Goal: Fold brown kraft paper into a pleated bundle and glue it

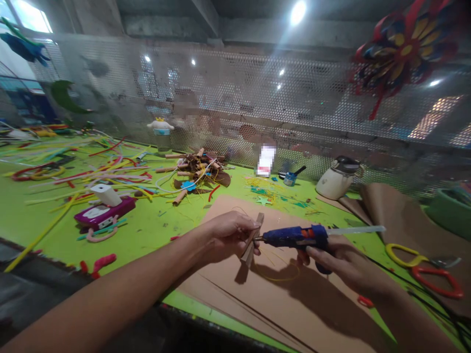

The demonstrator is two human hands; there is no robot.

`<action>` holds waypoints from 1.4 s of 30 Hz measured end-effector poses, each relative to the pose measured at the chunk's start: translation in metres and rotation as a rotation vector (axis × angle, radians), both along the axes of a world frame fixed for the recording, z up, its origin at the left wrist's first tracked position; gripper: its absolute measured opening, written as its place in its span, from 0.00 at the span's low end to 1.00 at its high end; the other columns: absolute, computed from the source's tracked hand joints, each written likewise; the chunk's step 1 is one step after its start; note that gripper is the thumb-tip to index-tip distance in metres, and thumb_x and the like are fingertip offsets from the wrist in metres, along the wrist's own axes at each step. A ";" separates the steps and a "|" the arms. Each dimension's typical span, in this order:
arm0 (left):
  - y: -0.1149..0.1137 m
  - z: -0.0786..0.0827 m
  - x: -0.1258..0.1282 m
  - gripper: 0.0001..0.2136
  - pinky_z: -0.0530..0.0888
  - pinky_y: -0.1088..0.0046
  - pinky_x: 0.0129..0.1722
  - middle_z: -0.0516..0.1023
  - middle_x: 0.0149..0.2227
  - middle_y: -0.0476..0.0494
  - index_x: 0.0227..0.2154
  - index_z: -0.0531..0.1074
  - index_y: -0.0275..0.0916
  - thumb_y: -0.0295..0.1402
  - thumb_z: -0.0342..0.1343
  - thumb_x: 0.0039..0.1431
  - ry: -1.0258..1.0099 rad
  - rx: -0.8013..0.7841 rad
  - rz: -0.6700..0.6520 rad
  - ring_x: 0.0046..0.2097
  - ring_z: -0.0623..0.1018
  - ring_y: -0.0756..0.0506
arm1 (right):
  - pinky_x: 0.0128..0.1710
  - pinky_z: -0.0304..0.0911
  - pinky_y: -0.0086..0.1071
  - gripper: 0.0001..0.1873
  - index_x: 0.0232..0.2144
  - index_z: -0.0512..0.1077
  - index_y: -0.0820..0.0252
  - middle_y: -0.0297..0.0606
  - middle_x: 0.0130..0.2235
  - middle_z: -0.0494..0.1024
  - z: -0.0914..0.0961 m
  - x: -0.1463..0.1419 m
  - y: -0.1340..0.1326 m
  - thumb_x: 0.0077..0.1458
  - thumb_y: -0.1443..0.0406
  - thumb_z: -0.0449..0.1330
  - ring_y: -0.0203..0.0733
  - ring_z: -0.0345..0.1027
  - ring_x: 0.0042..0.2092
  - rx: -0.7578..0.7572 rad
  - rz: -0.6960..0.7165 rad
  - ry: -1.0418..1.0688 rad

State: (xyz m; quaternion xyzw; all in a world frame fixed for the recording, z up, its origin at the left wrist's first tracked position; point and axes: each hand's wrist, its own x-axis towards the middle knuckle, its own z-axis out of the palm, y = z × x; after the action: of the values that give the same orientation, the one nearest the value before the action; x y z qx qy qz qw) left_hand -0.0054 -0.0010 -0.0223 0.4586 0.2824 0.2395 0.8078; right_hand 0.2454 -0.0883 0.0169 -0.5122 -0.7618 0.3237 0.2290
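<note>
Above a brown cardboard sheet [224,294], my left hand [230,230] pinches a folded strip of brown paper [250,245]. A thin yellow string [283,278] loops out below the strip. My right hand [338,260] is wrapped round the grip of a blue hot glue gun [294,238], whose metal nozzle points left and meets or nearly meets the strip. A clear glue stick [362,229] sticks out of the gun's back end. My left fingertips partly hide the strip's middle.
Scissors with yellow and red handles [423,269] lie at the right, near black cables. A purple power strip [105,213] with a white plug stands at the left, by scattered pipe cleaners. Behind are a pile of brown paper pieces [202,169], a phone [265,161] and a cream kettle [336,179].
</note>
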 end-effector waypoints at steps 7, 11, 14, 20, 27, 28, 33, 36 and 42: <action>-0.003 0.006 0.000 0.09 0.72 0.63 0.29 0.73 0.24 0.37 0.25 0.69 0.28 0.32 0.56 0.48 0.025 -0.014 0.007 0.26 0.76 0.42 | 0.34 0.59 0.33 0.22 0.27 0.72 0.62 0.40 0.31 0.73 -0.002 0.001 0.006 0.57 0.51 0.49 0.40 0.64 0.34 0.040 -0.034 0.004; -0.004 0.006 0.000 0.08 0.72 0.63 0.31 0.72 0.23 0.37 0.25 0.69 0.28 0.31 0.55 0.49 0.037 -0.022 0.010 0.25 0.76 0.43 | 0.33 0.58 0.33 0.23 0.27 0.72 0.62 0.39 0.30 0.73 -0.001 -0.002 0.006 0.56 0.50 0.49 0.40 0.63 0.32 0.018 -0.042 -0.015; 0.000 0.002 0.000 0.08 0.72 0.62 0.31 0.72 0.21 0.39 0.24 0.69 0.28 0.31 0.56 0.49 0.050 -0.012 -0.014 0.26 0.76 0.42 | 0.31 0.57 0.32 0.24 0.27 0.72 0.62 0.38 0.28 0.71 0.001 -0.005 0.003 0.55 0.49 0.49 0.39 0.62 0.31 -0.020 -0.032 -0.013; 0.000 0.002 0.000 0.08 0.72 0.64 0.31 0.72 0.21 0.40 0.22 0.69 0.28 0.30 0.57 0.48 0.040 -0.007 -0.003 0.24 0.74 0.46 | 0.28 0.56 0.30 0.24 0.27 0.73 0.62 0.38 0.27 0.70 0.007 -0.008 0.000 0.54 0.49 0.50 0.37 0.60 0.29 -0.026 0.030 0.006; -0.004 0.004 0.002 0.06 0.72 0.66 0.29 0.72 0.23 0.40 0.24 0.70 0.29 0.29 0.57 0.48 -0.023 -0.041 0.052 0.23 0.72 0.48 | 0.26 0.55 0.28 0.24 0.26 0.73 0.63 0.37 0.25 0.70 0.004 -0.006 0.001 0.55 0.50 0.50 0.35 0.59 0.27 -0.032 0.063 0.040; -0.003 0.004 0.001 0.06 0.72 0.65 0.30 0.72 0.23 0.40 0.24 0.69 0.29 0.29 0.57 0.48 -0.006 -0.044 0.039 0.23 0.73 0.47 | 0.26 0.55 0.28 0.24 0.26 0.73 0.63 0.36 0.25 0.69 0.004 -0.005 0.002 0.55 0.50 0.50 0.35 0.59 0.27 -0.026 0.052 0.046; -0.001 0.005 0.000 0.08 0.72 0.64 0.29 0.73 0.24 0.37 0.27 0.69 0.28 0.31 0.55 0.50 0.048 -0.036 -0.036 0.26 0.77 0.42 | 0.27 0.55 0.29 0.24 0.25 0.71 0.65 0.38 0.26 0.70 0.001 -0.005 0.008 0.56 0.51 0.50 0.35 0.59 0.27 0.003 0.020 0.056; -0.002 0.005 0.000 0.08 0.71 0.66 0.29 0.74 0.25 0.37 0.27 0.69 0.27 0.31 0.55 0.49 0.041 -0.036 -0.032 0.26 0.77 0.42 | 0.28 0.56 0.29 0.23 0.25 0.71 0.65 0.38 0.26 0.70 0.000 -0.006 0.009 0.56 0.51 0.50 0.35 0.60 0.28 0.014 0.019 0.052; -0.001 0.003 0.001 0.08 0.72 0.65 0.29 0.72 0.21 0.42 0.24 0.68 0.29 0.31 0.57 0.48 0.059 -0.032 -0.016 0.24 0.76 0.43 | 0.27 0.56 0.28 0.23 0.26 0.72 0.64 0.37 0.26 0.70 -0.001 -0.008 0.005 0.56 0.51 0.50 0.35 0.61 0.28 -0.017 0.041 0.053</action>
State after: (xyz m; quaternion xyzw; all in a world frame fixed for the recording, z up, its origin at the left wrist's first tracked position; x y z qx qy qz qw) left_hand -0.0045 -0.0018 -0.0196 0.4548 0.3061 0.2149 0.8083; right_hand 0.2377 -0.0830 0.0162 -0.4896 -0.7632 0.3483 0.2378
